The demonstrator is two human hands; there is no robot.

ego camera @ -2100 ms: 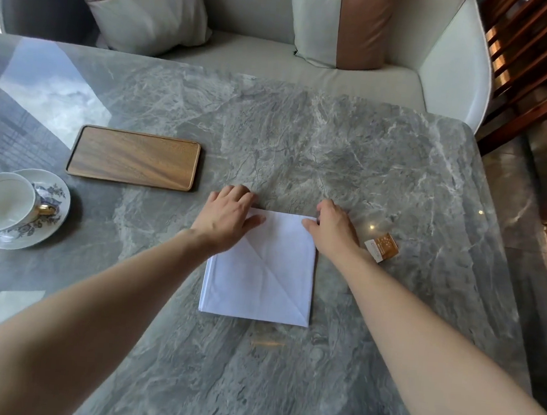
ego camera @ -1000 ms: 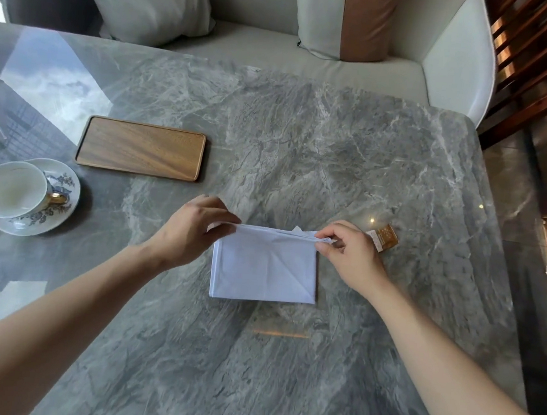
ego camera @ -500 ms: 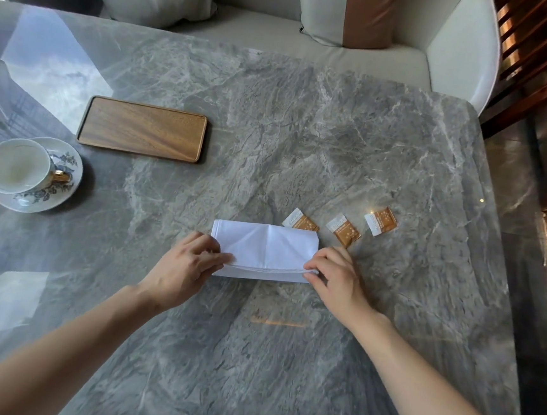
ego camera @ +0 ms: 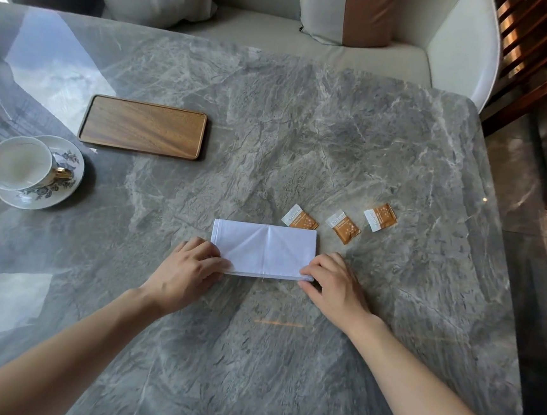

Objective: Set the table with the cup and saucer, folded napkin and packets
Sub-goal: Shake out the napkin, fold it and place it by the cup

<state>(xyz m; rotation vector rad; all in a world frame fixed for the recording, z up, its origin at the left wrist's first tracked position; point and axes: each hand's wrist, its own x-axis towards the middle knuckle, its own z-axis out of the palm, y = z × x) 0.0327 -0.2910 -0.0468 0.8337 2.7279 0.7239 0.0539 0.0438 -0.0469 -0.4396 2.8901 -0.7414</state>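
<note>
White folded napkin (ego camera: 263,249) on marble table (ego camera: 304,137), both hands pinching its near corners, left (ego camera: 190,268), right (ego camera: 333,283).

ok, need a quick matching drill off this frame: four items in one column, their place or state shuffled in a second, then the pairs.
Items
1. napkin
2. cup
3. wooden tray
4. three packets

Place or state
A. bare, nothing on it
B. in a row just beyond the napkin's right end
C. folded into a strip, a hand on each near corner
D. on a floral saucer at the table's left edge

Pairs: 1-C, 2-D, 3-A, 4-B
</note>
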